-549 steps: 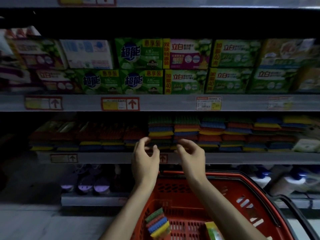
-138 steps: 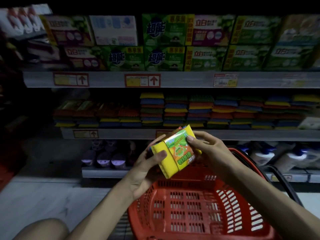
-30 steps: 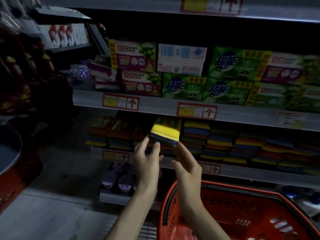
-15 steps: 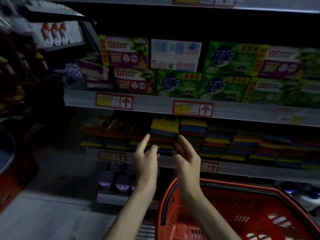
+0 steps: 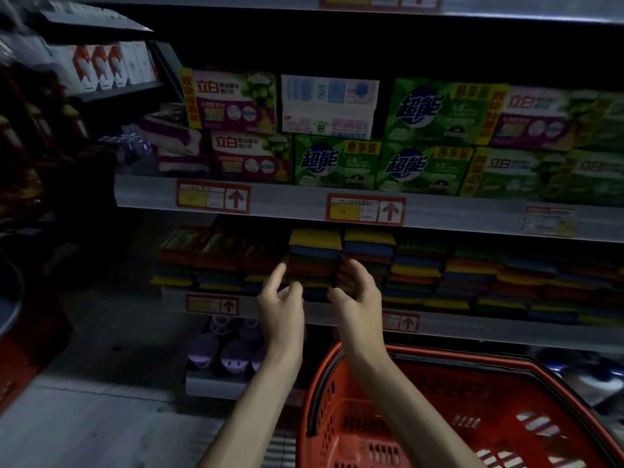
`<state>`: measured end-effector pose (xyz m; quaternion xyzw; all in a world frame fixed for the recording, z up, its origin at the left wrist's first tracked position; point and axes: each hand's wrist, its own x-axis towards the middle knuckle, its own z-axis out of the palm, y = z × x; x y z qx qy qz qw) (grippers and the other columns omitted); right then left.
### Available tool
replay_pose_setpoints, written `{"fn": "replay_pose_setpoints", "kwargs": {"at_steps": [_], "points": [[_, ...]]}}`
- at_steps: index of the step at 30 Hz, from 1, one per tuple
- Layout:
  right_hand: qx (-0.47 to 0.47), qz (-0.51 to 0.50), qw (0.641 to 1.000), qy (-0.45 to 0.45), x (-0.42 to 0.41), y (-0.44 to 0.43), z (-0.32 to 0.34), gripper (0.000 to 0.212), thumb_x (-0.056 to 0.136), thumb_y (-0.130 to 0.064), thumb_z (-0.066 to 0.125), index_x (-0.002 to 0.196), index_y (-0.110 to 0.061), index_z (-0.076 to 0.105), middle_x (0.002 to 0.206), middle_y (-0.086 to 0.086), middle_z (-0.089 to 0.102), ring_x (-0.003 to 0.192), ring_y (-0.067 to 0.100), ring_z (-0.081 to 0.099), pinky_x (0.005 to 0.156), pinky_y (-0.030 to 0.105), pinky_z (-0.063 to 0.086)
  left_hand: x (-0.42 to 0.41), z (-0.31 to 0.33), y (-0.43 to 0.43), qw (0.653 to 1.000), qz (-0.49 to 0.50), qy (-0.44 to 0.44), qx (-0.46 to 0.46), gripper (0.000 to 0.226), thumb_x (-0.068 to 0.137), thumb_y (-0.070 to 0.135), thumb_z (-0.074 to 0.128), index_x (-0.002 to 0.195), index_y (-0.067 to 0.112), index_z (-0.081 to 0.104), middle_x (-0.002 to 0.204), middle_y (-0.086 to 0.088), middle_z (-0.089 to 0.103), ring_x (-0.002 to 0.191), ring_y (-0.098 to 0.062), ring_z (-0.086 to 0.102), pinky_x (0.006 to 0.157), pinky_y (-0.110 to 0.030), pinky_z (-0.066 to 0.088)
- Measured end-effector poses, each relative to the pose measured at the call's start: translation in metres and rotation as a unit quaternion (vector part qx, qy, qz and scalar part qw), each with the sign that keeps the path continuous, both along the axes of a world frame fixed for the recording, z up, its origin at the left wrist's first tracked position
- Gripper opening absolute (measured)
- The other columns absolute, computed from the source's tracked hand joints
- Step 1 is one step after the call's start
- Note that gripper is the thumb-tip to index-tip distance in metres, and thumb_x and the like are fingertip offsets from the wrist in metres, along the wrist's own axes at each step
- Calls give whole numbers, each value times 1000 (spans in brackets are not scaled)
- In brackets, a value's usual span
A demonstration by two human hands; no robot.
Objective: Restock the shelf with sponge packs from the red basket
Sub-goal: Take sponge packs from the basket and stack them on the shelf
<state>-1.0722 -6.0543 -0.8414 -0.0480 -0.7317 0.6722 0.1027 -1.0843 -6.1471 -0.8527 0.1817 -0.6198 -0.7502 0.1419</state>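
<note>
The red basket point(image 5: 337, 417) sits nearest, at lower right, under the right forearm. Above it, the left hand point(image 5: 282, 307) and right hand point(image 5: 358, 297) are raised side by side, fingers point(image 5: 277, 276) loosely curled and holding nothing. Just beyond them, the sponge packs point(image 5: 315, 253) lie stacked in columns on the shelf point(image 5: 466, 329).

My left hand point(image 5: 282, 302) and right hand point(image 5: 358, 295) hang side by side, just in front of the sponge packs point(image 5: 315, 251) stacked on the middle shelf point(image 5: 456, 327). Boxes point(image 5: 337, 163) sit on the upper shelf point(image 5: 293, 204) above them. The basket point(image 5: 472, 363) is below my right arm, and the containers point(image 5: 223, 352) stand on the bottom shelf, left of it.
</note>
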Motion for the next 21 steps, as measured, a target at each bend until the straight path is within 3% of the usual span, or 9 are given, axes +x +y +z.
{"fn": "replay_pose_setpoints", "kwargs": {"at_steps": [2,5,9,14,16,19,21], "points": [[-3,1,1000,-6,-1,0,1,60,96,-8,58,150,-28,43,147,-11,44,128,6,47,87,17,45,-1,3,1,1000,4,-7,10,49,101,8,56,148,21,52,103,25,56,93,-10,67,87,-35,55],[-9,-2,1000,-20,-4,-2,1,62,94,-10,59,151,-26,43,152,-6,45,139,15,44,112,41,44,-2,6,3,1000,3,-8,24,51,101,6,55,150,18,50,94,29,50,90,-4,63,93,-39,54],[-4,-4,1000,-22,-2,-2,3,63,94,-10,59,152,-25,42,154,-6,44,142,14,41,118,43,38,-4,2,3,1000,9,-2,23,51,101,4,55,150,16,50,82,23,50,77,-1,59,89,-37,54],[-7,-8,1000,-16,2,4,2,61,94,-7,59,151,-25,45,150,-8,48,138,11,44,113,35,41,-8,-3,1,1000,19,0,19,50,99,7,60,148,15,51,96,23,54,87,-9,65,92,-38,54],[-4,-15,1000,-13,3,7,2,57,94,-6,59,147,-24,49,142,-9,52,129,8,49,104,29,44,-8,-2,0,1000,27,-3,12,50,98,11,64,147,15,52,113,12,58,101,-18,68,97,-41,55],[27,-46,998,-11,1,8,-1,38,94,-10,62,127,-27,60,118,-12,64,99,1,61,79,13,47,-8,-4,0,999,37,-2,-9,49,96,20,70,142,17,55,125,3,55,109,-24,68,99,-45,55],[38,-88,995,-11,-4,5,-5,15,93,-19,68,106,-26,67,98,-12,70,87,4,66,74,20,53,-8,-6,0,999,47,5,-15,47,94,23,72,138,17,58,123,3,57,97,-10,67,91,-37,55]]}}
